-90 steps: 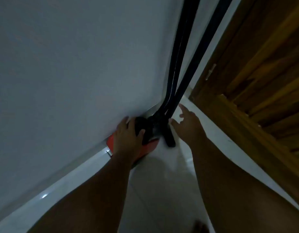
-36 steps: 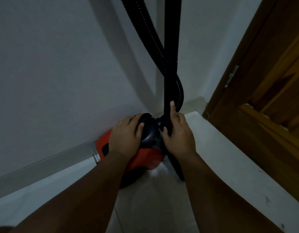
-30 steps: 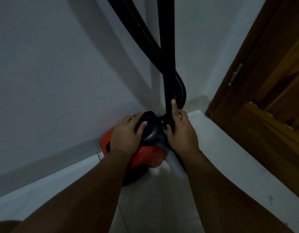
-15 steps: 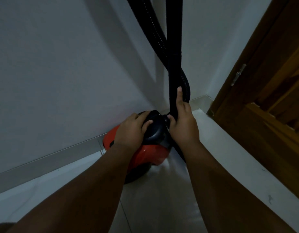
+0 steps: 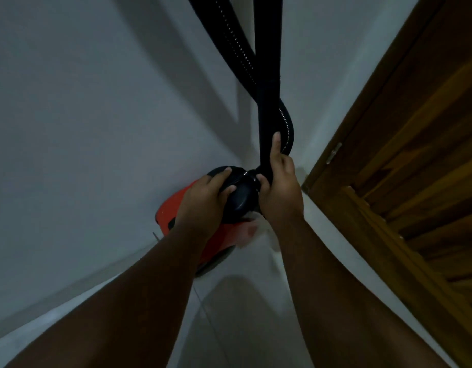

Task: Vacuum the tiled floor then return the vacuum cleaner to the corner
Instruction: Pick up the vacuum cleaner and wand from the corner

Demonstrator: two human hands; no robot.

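Dim corner: red canister vacuum cleaner [image 5: 176,212] on tiled floor [image 5: 242,320], against white wall [image 5: 83,115]. On top, left hand [image 5: 203,205] curled over black dome housing [image 5: 242,199]. Beside it, right hand [image 5: 280,187] gripping upright black wand [image 5: 268,75] at base, forefinger stretched up along it. Ribbed hose [image 5: 229,30] looping behind wand. Wooden door [image 5: 415,128] at right, metal hinge [image 5: 334,152] on its edge.

Grey wall [image 5: 83,115], pale skirting [image 5: 70,294] below; brown wooden door [image 5: 415,155] (metal hinge [image 5: 334,152]) at right

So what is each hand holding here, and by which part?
Left hand grips the black top of the vacuum cleaner; right hand grips the rigid tube at its lower end.
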